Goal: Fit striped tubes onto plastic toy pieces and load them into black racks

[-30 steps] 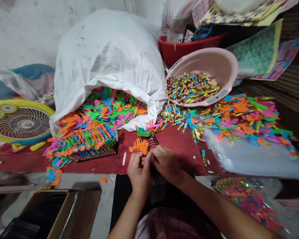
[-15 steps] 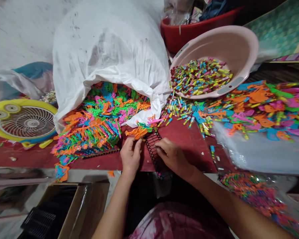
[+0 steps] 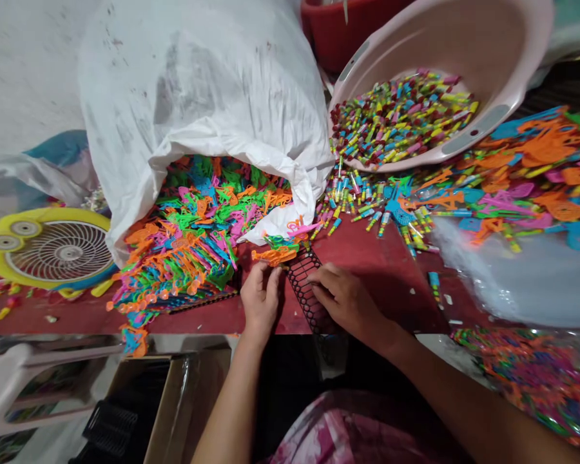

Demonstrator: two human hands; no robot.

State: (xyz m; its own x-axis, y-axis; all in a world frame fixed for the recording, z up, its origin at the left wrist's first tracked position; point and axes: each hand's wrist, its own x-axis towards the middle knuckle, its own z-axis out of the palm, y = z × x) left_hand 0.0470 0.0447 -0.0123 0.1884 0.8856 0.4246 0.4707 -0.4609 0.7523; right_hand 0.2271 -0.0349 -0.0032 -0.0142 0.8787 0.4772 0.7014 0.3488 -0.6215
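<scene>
A black plastic grid rack (image 3: 305, 283) lies aslant over the table's front edge between my hands. My left hand (image 3: 261, 299) is closed, thumb and fingers at the lower edge of an orange plastic figure (image 3: 273, 256) by the rack's far end. Green, blue and pink pieces lie just behind that figure. My right hand (image 3: 350, 299) is closed with curled fingers over the rack's right side; its fingertips partly hide the grid. To the left stands another rack filled with rows of colourful plastic figures (image 3: 174, 270).
A white sack (image 3: 203, 77) spills figures onto the red table (image 3: 367, 258). Behind right, a pink basin (image 3: 493, 38) holds small striped tubes (image 3: 406, 119). More figures (image 3: 536, 187) lie on clear plastic bags at right. A yellow fan (image 3: 48, 248) stands left; a cardboard box (image 3: 169, 412) is below.
The view has shifted, bringing the basin and right-hand pile closer. Both hands keep nearly the same place about the rack, and the orange figure is still at my left fingertips.
</scene>
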